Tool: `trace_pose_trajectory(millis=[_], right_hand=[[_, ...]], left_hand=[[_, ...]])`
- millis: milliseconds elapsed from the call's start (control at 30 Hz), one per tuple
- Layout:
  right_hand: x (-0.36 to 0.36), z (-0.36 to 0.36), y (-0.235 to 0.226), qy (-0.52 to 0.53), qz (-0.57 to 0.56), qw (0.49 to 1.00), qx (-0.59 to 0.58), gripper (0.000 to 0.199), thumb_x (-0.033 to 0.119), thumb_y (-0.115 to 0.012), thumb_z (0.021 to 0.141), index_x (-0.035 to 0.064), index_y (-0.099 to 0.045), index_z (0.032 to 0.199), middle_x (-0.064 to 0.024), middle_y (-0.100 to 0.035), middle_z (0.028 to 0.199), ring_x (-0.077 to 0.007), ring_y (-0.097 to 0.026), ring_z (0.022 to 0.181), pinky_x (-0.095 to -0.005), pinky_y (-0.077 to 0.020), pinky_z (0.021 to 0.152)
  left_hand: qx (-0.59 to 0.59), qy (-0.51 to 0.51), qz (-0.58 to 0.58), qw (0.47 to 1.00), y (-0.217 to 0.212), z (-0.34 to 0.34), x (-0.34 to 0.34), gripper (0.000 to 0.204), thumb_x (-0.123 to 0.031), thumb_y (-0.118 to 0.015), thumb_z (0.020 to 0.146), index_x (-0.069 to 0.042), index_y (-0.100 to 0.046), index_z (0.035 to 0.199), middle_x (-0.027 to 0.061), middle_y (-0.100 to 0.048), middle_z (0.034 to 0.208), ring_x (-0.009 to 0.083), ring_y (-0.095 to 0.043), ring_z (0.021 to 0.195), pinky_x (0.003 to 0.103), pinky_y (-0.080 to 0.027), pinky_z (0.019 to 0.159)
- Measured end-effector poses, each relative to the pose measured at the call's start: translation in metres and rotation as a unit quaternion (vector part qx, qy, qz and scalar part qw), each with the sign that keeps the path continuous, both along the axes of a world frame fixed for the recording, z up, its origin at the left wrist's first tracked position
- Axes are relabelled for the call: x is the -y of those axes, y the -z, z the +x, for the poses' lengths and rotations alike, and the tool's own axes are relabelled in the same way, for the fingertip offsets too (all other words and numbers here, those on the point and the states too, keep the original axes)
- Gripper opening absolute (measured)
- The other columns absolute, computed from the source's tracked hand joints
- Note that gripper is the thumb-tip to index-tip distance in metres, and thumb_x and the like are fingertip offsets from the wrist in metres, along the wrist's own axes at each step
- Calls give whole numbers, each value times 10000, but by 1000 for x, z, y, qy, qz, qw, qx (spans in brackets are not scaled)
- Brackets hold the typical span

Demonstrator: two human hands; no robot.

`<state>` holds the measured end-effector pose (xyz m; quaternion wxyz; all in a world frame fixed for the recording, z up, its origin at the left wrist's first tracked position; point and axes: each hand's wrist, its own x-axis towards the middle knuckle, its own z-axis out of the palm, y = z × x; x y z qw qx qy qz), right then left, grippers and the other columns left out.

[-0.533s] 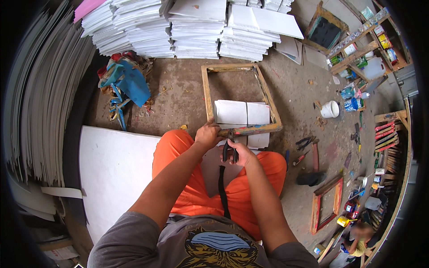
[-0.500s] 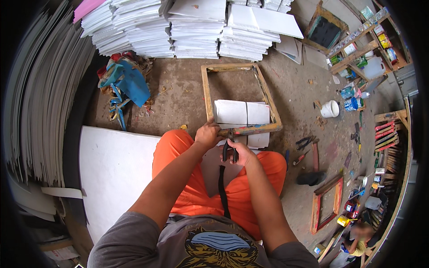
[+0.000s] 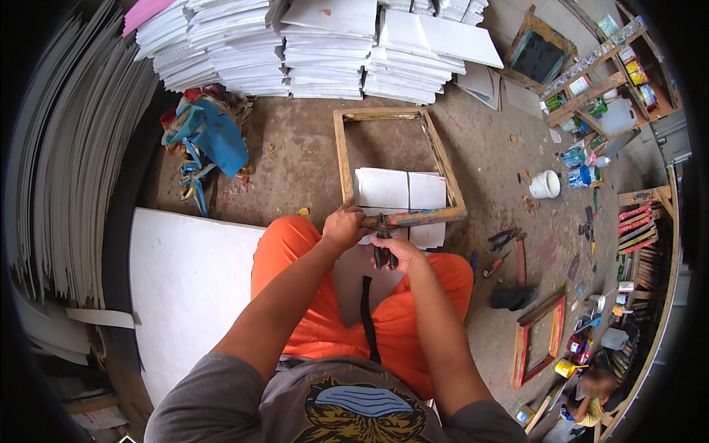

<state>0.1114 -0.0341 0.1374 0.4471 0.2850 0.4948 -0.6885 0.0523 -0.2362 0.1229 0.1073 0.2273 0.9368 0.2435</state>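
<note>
At frame's near bar (image 3: 425, 216), crosswise pliers (image 3: 382, 230), nose forward.

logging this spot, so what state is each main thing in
Wooden frame: paint-stained, open in the middle
Left grip: closed on the frame's near-left corner
Pliers: held, nose at the frame's near bar
Right grip: closed around the pliers
Paper bundle: crossed by a dark band
Blue sheet: crumpled
Bucket: lidless
Screwdriver: lying on the floor
</note>
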Motion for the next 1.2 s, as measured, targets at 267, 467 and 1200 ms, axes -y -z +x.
trace_pose_trajectory(millis=[267,467,1200], right_hand=[[35,7,16,-81,433,857,-268,228,149,-780,784,-17,-648,701,-112,-641,619,-229,-648,518,-378,-460,428],[29,17,18,29,283,937,-201,223,184,-779,799,7,-663,727,-107,-637,599,-210,-624,483,-359,-433,398],[53,17,6,169,148,969,-105,237,276,-682,901,44,-661,858,-76,-658,645,-171,-624,472,-288,-346,351]], left_hand=[[6,-1,-1,1000,1,-1,-2,404,-411,-820,791,-126,-773,1073,38,-715,1212,280,-500,1390,393,-492,1066],[17,5,-16,1000,-1,-2,-3,399,-414,-815,797,-132,-772,1075,35,-712,1219,280,-490,1399,388,-478,1081],[4,0,-11,1000,8,-3,-1,363,-374,-799,799,-122,-761,1056,30,-707,1218,278,-508,1382,389,-511,1042]])
